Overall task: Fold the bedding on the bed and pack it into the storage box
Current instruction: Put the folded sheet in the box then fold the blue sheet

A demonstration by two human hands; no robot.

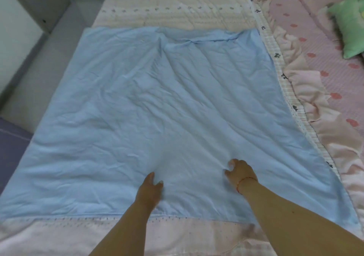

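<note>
Spread flat over the bed's pale quilt (177,9), the blue sheet (147,108) lies creased and, by the look of it, unfolded. Your left hand (150,189) rests loose-fingered on it; your right hand (241,172) curls, perhaps pinching cloth (hard to tell). Next, take an edge and fold.

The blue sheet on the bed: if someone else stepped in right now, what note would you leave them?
Left hand: open, fingers resting flat on the blue sheet near its front edge.
Right hand: fingers curled on the sheet; whether it pinches the cloth cannot be told.
The sheet lies spread, wrinkled, over a pale quilt. Green pillow at far right.
Done: sheet laid out. Left: fold it and pack it; no storage box is in view.
</note>
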